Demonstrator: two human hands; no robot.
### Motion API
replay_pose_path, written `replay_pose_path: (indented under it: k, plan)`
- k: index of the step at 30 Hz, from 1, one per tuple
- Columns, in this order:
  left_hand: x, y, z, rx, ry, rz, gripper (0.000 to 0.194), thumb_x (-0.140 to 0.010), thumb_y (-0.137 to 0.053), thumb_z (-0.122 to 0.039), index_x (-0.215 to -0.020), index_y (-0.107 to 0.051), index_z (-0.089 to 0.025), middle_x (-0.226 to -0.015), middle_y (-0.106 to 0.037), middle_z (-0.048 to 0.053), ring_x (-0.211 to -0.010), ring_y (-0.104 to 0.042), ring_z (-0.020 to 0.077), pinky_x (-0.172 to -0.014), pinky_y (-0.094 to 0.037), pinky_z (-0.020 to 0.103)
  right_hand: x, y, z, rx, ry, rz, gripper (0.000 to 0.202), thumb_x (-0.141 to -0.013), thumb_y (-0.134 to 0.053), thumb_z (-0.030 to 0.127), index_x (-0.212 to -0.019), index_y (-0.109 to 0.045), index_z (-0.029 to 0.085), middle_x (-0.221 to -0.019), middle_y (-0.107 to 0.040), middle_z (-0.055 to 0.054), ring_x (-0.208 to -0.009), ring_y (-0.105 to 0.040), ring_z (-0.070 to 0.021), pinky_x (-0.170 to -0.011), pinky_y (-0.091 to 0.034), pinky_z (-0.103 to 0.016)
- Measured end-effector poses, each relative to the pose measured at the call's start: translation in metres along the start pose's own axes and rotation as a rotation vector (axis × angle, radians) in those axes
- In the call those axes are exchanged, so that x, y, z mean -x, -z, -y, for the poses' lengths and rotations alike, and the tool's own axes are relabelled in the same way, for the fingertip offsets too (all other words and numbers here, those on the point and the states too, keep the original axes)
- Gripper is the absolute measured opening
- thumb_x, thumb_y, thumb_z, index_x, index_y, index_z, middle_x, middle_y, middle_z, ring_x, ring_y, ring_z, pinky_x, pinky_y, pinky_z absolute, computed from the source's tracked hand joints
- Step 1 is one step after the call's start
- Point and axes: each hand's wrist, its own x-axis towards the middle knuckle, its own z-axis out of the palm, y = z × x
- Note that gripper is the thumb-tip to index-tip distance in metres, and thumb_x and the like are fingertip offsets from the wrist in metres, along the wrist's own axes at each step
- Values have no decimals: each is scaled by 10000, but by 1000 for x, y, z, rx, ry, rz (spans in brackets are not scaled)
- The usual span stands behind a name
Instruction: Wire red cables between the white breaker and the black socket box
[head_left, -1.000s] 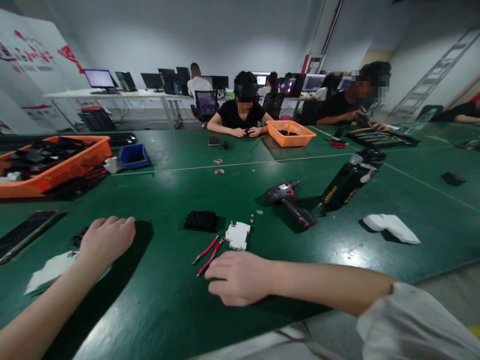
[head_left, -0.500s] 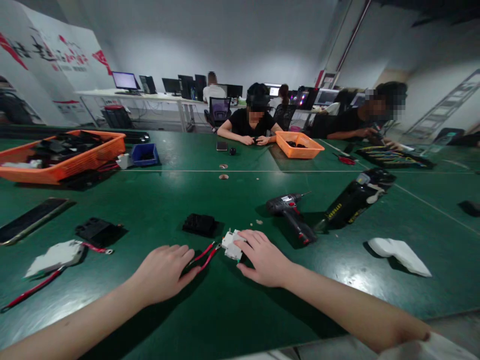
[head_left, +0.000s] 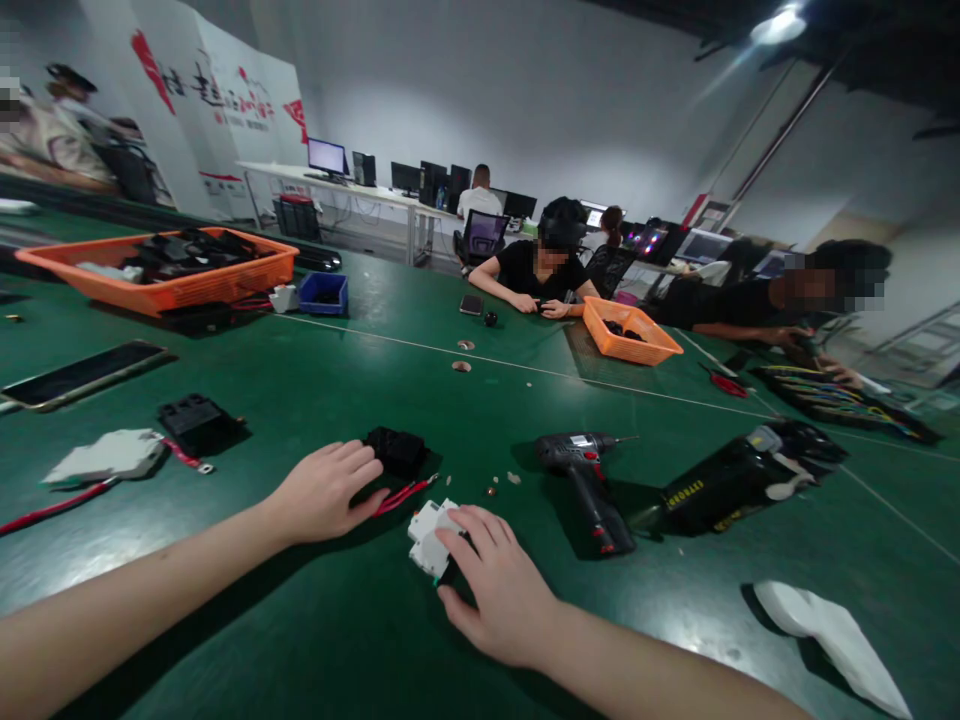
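My right hand (head_left: 501,590) grips a small white plastic block (head_left: 426,532) lying on the green table (head_left: 315,630), fingers curled over its right side. My left hand (head_left: 325,492) lies flat, palm down, with its fingertips on the red wires (head_left: 403,493) and close to a black moulded part (head_left: 397,449). The wires run out from under that hand toward the white block. A few tiny screws (head_left: 501,484) lie just beyond.
A black and red cordless drill (head_left: 589,485) and a black tool pouch (head_left: 739,478) lie right of my hands. White cloths (head_left: 838,637) (head_left: 105,455), another black part (head_left: 193,421), a phone (head_left: 79,373), orange baskets (head_left: 169,272) (head_left: 628,331) and a blue bin (head_left: 323,292) sit around. Other people work across the table.
Both hands moved forward onto the parts: the right reached the white block and pulled it nearer, the left came from the left onto the red wires. My view swung left.
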Motion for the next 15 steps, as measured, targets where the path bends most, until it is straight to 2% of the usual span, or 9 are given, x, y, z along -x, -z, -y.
replay_pose_path:
  k: [3,6,10,15]
  plan:
    - [2,-4,8,-33,115,-66,363,-953,-511,-428,-1180,-586,-155,-1163,-627,152,-1066,-604,298,-894,-514,433,0,1,1,-46,92,23,500,-902,-585,311,-1380,-498,190,-1447,-499,-127,-1348,-404,-290,-1147,-364,-467]
    - [1,-9,13,-5,191,-43,473,-962,-491,-425,-1342,-487,-145,-1342,-536,187,-1170,-579,315,-976,-511,457,1,0,2,-74,198,42,471,-904,-578,318,-1358,-518,210,-1414,-533,-109,-1313,-436,-273,-1112,-396,-440]
    - [-15,-18,15,64,179,-12,401,-973,-476,-365,-1315,-502,-158,-1318,-537,176,-1105,-610,283,-947,-536,436,0,-2,3,-73,310,63,410,-925,-540,313,-1328,-546,237,-1375,-571,-86,-1254,-485,-252,-1056,-439,-407]
    - [-65,-26,-1,98,78,9,327,-980,-498,-327,-1272,-536,-185,-1262,-558,141,-1073,-606,261,-902,-545,398,0,-2,3,-71,312,72,417,-925,-534,290,-1340,-541,255,-1364,-580,-74,-1247,-493,-239,-1050,-443,-399]
